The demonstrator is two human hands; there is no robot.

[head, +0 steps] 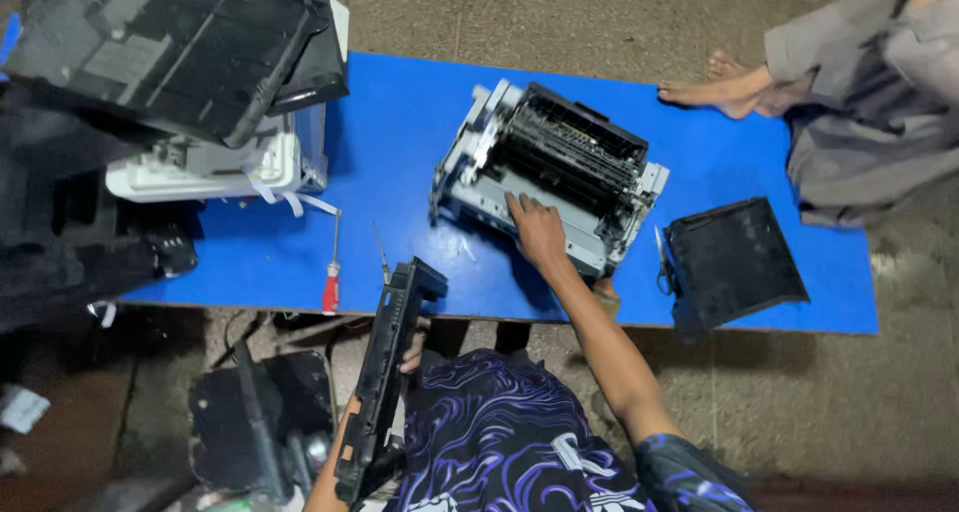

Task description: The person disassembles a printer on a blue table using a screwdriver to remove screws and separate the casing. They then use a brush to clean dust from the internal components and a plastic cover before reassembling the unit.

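A stripped printer (pixel 547 177) is steadied mid-table by the right hand (pixel 537 230), laid flat; a removed black panel (pixel 385 372) is gripped in the left hand (pixel 412 352). Dismantling seems partway.

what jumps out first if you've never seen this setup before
The bright blue table grabs the eye, with an opened-up grey printer at its middle and the right hand resting on its front edge. Below the table's near edge, the left hand holds a long black panel upright. A red-handled screwdriver lies left of it on the table.
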